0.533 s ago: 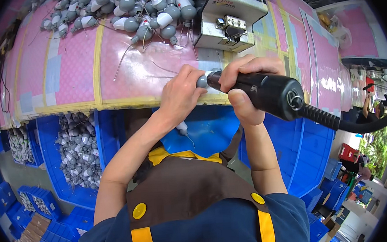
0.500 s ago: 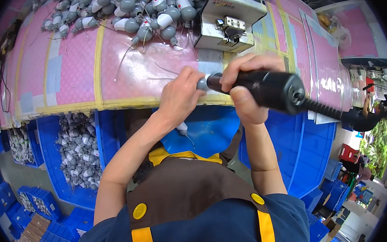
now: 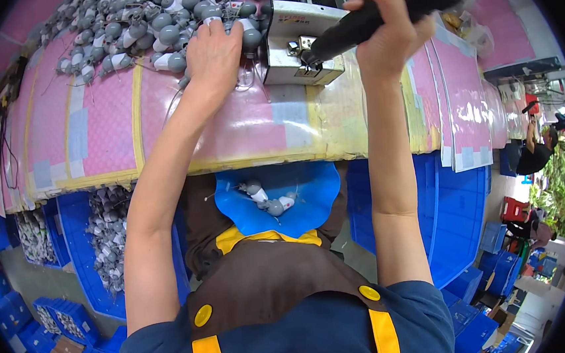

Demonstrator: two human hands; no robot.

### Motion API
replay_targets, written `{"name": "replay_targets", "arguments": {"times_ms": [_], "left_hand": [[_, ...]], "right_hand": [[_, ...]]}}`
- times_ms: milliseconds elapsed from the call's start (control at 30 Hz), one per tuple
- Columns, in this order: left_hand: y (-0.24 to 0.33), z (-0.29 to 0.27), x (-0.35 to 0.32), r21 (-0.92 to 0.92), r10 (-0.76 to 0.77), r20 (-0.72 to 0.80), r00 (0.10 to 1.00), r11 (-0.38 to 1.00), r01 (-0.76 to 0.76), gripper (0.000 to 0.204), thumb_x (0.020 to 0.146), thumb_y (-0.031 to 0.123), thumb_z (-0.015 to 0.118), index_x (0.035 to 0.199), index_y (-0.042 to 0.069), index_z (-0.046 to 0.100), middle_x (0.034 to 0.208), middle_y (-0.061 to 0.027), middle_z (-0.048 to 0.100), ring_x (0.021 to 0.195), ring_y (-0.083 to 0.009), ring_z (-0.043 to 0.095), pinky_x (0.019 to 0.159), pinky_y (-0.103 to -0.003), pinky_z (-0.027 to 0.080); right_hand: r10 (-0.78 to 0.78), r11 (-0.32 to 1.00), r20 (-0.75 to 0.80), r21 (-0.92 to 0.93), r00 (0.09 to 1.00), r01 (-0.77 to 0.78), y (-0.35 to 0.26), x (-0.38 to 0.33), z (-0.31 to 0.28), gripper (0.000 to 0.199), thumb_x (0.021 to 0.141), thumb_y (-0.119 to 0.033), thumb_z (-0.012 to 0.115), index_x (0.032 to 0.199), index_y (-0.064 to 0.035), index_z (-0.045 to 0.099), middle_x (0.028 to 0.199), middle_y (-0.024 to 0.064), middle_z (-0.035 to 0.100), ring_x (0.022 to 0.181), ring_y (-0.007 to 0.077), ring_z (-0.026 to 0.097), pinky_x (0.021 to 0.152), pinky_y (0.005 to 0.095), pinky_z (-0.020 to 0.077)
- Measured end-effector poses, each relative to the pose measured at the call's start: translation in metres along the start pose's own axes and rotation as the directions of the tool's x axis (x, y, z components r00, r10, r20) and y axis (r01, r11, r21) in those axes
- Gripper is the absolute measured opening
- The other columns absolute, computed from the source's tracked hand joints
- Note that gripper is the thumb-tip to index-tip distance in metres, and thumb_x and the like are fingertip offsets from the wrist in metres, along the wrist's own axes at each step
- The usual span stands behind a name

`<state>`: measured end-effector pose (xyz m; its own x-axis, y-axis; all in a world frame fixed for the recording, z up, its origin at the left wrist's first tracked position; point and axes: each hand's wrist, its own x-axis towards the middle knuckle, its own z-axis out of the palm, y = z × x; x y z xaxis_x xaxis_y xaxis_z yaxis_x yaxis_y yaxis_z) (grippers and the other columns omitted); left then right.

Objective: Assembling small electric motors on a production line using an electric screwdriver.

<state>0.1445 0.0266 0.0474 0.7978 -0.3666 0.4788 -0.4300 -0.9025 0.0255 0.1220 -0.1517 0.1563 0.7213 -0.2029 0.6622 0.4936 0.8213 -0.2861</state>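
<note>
My left hand reaches palm-down to the near edge of a heap of grey-and-white bulbs. Its fingers are apart and touch the bulbs; part of the fingertips is hidden among them. My right hand grips a black electric screwdriver, tilted, its cord trailing off to the right. The screwdriver's tip points down at the small metal outlet on the front of a white screw feeder. In my lap, a blue sheet-like tray holds a few bulbs with thin wires.
The bench has a pink, taped covering. A blue bin full of bulbs stands below it on the left, and another blue bin on the right. Farther right, a person is near a bench.
My left hand has left the bulb at the bench edge and moved forward to the heap. The screwdriver has swung up to the feeder. More bulbs lie in the blue lap tray.
</note>
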Motion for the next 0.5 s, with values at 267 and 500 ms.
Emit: {"name": "replay_targets", "arguments": {"times_ms": [267, 500], "left_hand": [[0.028, -0.064, -0.05, -0.781, -0.14, 0.182, 0.973, 0.58, 0.23, 0.037, 0.075, 0.015, 0.065, 0.11, 0.008, 0.055, 0.096, -0.0149, 0.048, 0.086, -0.0286, 0.053, 0.07, -0.036, 0.046], [0.07, -0.017, -0.119, -0.826, -0.018, 0.301, 0.954, 0.494, 0.27, 0.04, 0.065, 0.008, 0.075, 0.101, 0.004, 0.057, 0.095, -0.0113, 0.052, 0.092, -0.0268, 0.051, 0.077, -0.034, 0.043]], "right_hand": [[-0.029, 0.555, -0.025, -0.832, 0.999, -0.005, -0.03, -0.032, 0.012, 0.018, 0.078, -0.006, 0.059, 0.09, 0.0079, 0.057, 0.071, 0.0134, 0.059, 0.055, 0.0171, 0.055, 0.054, 0.0257, 0.046], [0.093, 0.608, -0.058, -0.788, 0.994, -0.103, -0.042, -0.086, 0.027, 0.032, 0.078, -0.012, 0.06, 0.104, 0.0008, 0.047, 0.08, 0.0187, 0.057, 0.058, 0.019, 0.054, 0.054, 0.0297, 0.0482]]}}
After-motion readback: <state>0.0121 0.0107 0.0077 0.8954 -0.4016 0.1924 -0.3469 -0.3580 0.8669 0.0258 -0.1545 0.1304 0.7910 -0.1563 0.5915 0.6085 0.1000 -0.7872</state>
